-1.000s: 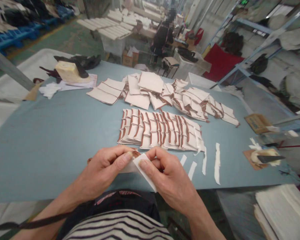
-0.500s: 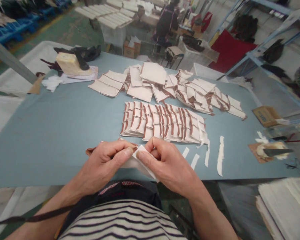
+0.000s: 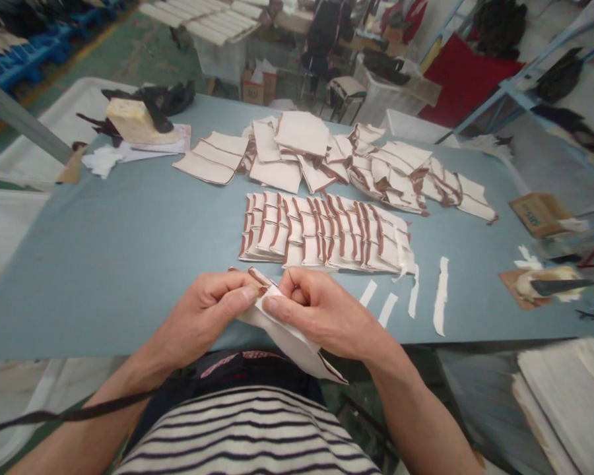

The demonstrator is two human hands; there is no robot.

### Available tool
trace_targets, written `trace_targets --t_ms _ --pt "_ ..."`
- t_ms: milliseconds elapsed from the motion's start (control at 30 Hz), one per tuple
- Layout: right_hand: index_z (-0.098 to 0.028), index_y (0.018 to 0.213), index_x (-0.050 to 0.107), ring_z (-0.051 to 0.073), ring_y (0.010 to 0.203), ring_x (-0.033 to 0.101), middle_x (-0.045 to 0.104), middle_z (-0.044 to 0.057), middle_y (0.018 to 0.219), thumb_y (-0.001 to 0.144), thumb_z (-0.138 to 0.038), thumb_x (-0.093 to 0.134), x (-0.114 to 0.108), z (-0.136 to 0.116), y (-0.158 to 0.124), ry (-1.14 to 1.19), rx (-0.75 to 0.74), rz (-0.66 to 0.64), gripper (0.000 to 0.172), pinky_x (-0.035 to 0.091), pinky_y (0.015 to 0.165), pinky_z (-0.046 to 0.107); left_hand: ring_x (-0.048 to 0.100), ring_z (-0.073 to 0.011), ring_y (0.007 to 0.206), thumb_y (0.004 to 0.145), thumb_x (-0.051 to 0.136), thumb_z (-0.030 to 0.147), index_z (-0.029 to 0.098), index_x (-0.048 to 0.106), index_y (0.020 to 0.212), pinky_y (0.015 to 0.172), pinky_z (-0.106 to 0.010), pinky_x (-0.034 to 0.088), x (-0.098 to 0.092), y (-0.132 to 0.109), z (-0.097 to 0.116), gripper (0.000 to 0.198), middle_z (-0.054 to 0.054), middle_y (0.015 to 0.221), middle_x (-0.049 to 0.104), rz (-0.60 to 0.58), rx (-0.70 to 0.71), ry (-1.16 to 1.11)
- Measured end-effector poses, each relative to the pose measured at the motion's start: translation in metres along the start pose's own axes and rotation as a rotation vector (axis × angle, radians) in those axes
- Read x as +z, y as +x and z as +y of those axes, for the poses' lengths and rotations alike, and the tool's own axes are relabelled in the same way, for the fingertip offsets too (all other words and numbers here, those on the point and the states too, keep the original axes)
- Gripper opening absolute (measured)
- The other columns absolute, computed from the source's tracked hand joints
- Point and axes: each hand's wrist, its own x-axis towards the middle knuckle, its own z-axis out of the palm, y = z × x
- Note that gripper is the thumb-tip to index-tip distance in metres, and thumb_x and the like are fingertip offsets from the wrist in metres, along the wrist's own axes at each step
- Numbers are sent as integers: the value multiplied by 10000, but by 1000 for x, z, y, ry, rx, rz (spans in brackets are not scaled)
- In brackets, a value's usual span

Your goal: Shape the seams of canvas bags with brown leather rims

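Between my hands, over the table's front edge, is a white fabric piece [image 3: 287, 336] with a brown edge. My left hand [image 3: 210, 310] pinches its brown-edged corner between thumb and forefinger. Close beside it, my right hand [image 3: 321, 313] grips the white part, thumb on top and fingers curled under. The fabric's lower end hangs below my right hand. Just beyond my hands lies a row of overlapping white pieces with brown edges [image 3: 321, 231]. Short white strips [image 3: 389, 309] lie to the right of my right hand.
A loose heap of white panels [image 3: 301, 135] spreads across the back of the blue-grey table [image 3: 129, 251]. A yellowish block [image 3: 133, 122] sits at the back left. At the right are a brown carton [image 3: 539, 212] and a dark-handled tool [image 3: 561, 285]. A person [image 3: 329, 33] sits further back.
The fabric has been turned in my hands, so its lower part now hangs down to the right and more brown edge shows. Both hands still grip it. The view has shifted slightly.
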Motion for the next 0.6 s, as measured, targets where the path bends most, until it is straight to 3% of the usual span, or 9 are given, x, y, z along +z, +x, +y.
trace_targets --t_ms 233,433,600 --pt "-236 801 560 109 581 428 502 -70 651 951 -466 730 5 3 -2 -20 23 28 323 282 512 232 487 -138 638 998 575 431 184 628 689 598 -230 406 1 -11 -5 399 33 663 558 63 -14 10" --pt "-237 823 551 113 595 424 511 -71 653 967 -495 732 11 9 -1 18 3 26 346 274 532 236 622 -175 712 925 667 441 183 710 748 668 -241 501 2 -16 0 316 -9 747 722 65 -56 -24" --pt "-243 832 528 117 599 424 508 -72 658 969 -512 710 15 10 1 22 18 34 353 288 537 237 570 -153 635 871 681 419 192 670 708 614 -230 473 7 -14 4 280 7 675 680 149 -72 -4"
